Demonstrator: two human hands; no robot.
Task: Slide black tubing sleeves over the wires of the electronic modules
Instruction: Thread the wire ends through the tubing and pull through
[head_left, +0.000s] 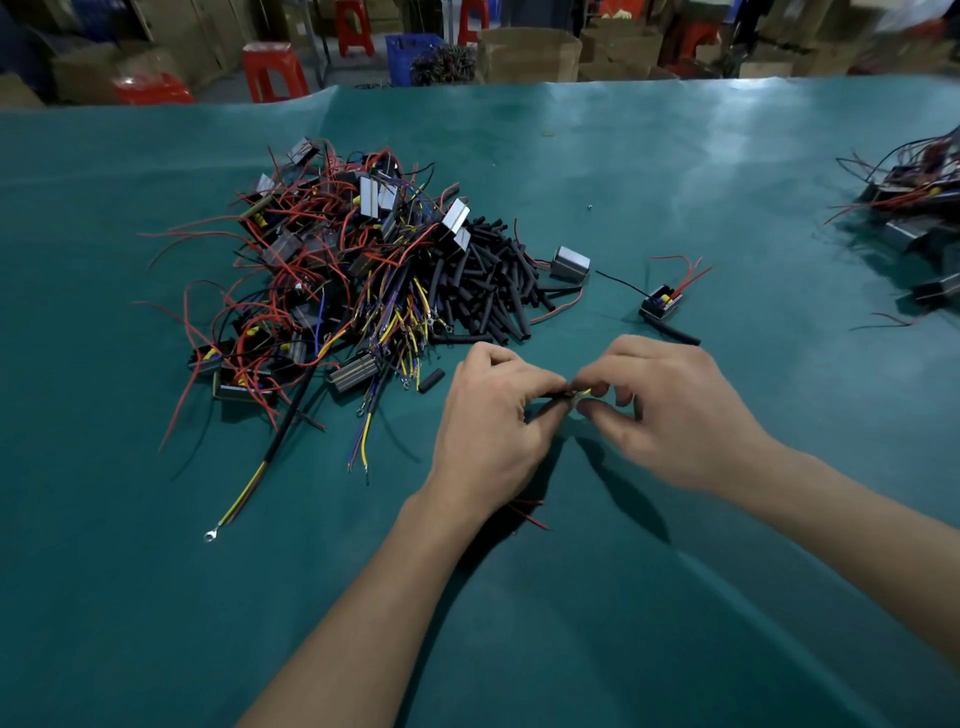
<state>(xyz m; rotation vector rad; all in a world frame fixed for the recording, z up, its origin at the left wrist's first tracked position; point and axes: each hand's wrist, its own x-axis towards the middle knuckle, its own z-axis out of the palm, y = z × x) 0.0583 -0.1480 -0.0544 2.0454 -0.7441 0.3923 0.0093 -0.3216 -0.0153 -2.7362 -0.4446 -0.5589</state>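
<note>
1. Two bare forearms reaching in from the bottom edge, over a smooth teal counter (623, 597).
2. Left hand (493, 431), fingers curled, pinching a short black tubing sleeve (553, 396), matte and round.
3. Right hand (680, 415), thumb and forefinger pinched on thin yellow wires (584, 392) at the sleeve's mouth; both grips closed tight, fingertips almost touching.
4. Red wire ends (530, 514) poking out beneath the left wrist; module itself hidden.
5. Beyond, left of centre: tangled pile of modules (332, 249), boxy with silvery metal faces, trailing red, yellow and blue leads; too many to count.
6. Beside it, heap of loose sleeves (493, 280), dozens, stubby black tubes.
7. Two separate modules to the right: one silvery (570, 264), one open-topped (662, 304).
8. Second module pile (914, 208) at far right edge.
</note>
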